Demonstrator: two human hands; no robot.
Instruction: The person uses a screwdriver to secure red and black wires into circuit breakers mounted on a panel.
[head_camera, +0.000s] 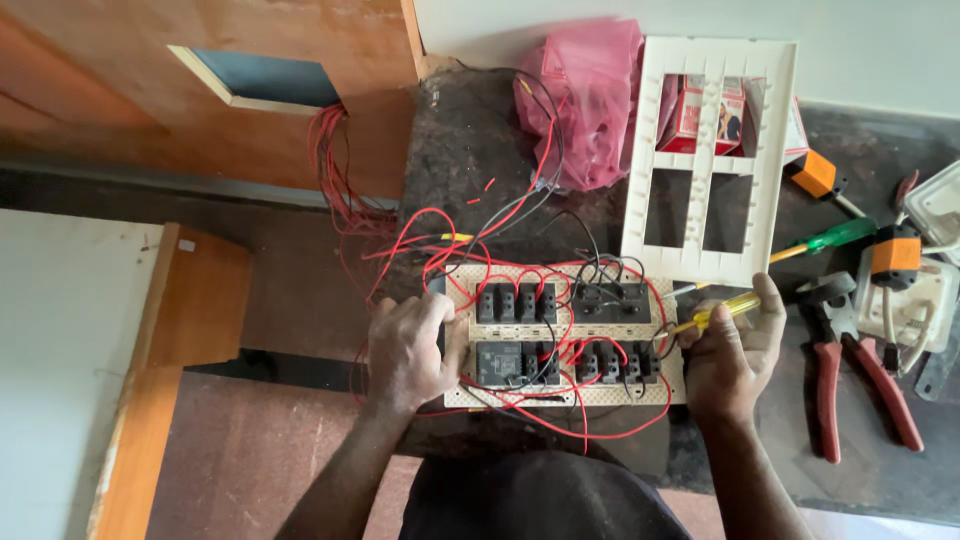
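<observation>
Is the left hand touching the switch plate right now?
Touching: in the head view the left hand grips the left edge of the switch plate.

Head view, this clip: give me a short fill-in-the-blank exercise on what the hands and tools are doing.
1. The right hand holds a screwdriver with a ____ handle.
2. The left hand rests on the ____ edge of the switch board.
3. The pliers on the table have ____ handles.
4. The wires running to the wall opening are mostly ____.

Missing words: yellow; left; red; red
</observation>
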